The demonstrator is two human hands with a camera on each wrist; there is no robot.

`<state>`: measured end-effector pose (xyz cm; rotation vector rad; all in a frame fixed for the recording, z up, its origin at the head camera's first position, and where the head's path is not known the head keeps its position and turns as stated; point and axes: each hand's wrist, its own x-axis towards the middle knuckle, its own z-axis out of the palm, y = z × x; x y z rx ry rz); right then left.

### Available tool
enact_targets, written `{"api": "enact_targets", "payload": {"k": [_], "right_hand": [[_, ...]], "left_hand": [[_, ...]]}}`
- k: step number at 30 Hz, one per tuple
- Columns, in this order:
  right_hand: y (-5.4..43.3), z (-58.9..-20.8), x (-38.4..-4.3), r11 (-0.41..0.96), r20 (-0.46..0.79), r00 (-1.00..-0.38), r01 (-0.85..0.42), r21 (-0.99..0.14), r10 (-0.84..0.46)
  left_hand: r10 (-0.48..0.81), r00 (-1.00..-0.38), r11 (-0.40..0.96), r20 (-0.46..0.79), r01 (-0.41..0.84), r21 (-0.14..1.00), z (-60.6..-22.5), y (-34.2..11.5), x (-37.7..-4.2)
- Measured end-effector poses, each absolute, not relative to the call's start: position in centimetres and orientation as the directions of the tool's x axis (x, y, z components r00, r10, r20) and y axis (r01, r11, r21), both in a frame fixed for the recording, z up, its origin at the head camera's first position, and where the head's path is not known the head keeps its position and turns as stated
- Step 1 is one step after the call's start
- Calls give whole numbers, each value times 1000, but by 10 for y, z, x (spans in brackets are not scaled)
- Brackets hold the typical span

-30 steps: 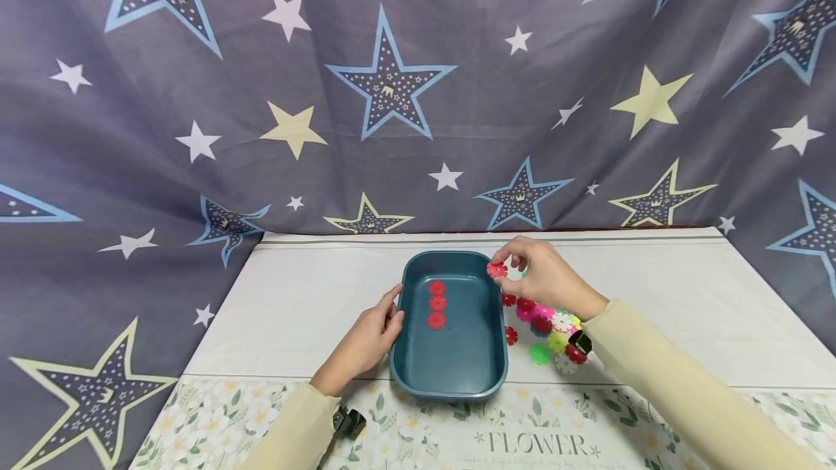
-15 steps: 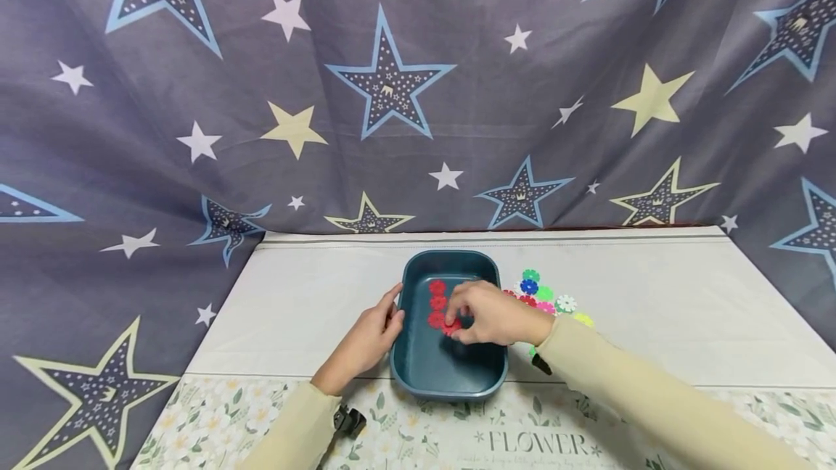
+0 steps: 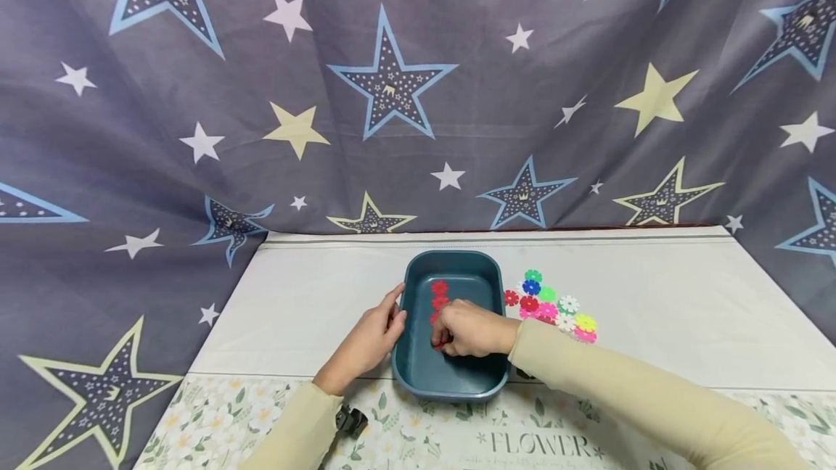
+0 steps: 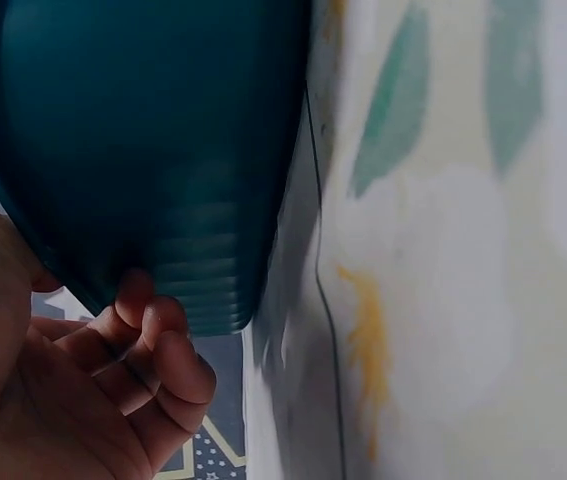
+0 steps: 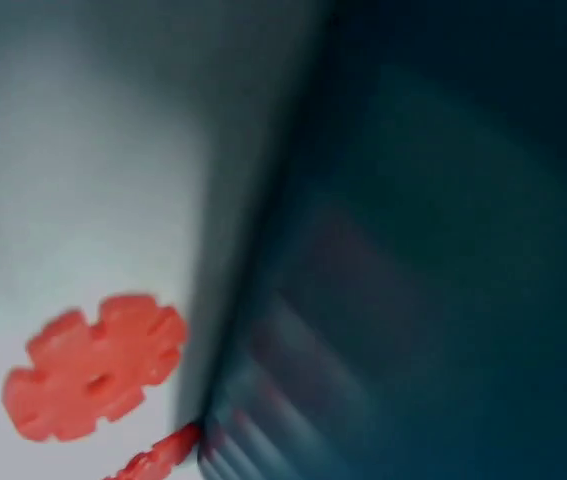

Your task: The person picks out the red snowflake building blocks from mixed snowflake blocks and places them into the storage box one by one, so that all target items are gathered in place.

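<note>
My left hand (image 3: 367,338) holds the left rim of a deep dark-teal tray (image 3: 451,386). In the left wrist view, curled fingers (image 4: 178,365) lie against the tray's outer wall (image 4: 163,140) with the thumb at the rim. Inside the tray, my right hand (image 3: 475,328) pinches a red flower-shaped plastic disc (image 3: 439,344), mostly hidden by the fingers, low over the floor. Just beyond it, a short column of red flower discs (image 3: 440,287) lies on the tray floor; the hand partly covers the nearest ones.
Right of the tray lies a loose pile of mixed-colour flower discs, among them a blue disc (image 3: 531,286) and a yellow disc (image 3: 585,322). In the right wrist view a red disc (image 5: 98,370) lies beside the tray's outer wall. A star-patterned curtain (image 3: 418,93) hangs behind the table.
My right hand has carried a red disc from beside the tray's right rim into the tray, then slightly nearer, below the red column. The left hand stays at the rim.
</note>
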<state>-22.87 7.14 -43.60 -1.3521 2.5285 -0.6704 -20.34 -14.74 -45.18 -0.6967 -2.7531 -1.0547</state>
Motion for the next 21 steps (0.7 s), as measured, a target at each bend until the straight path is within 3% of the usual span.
{"api": "enact_targets", "payload": {"k": [11, 21], "right_hand": [[80, -432, -223, 404, 14, -445, -824, -397, -895], [86, -425, -215, 404, -24, -421, -852, -334, -907]], "left_hand": [[385, -890, 659, 244, 450, 603, -450, -148, -203], [385, -888, 661, 252, 456, 596, -448, -147, -203]]}}
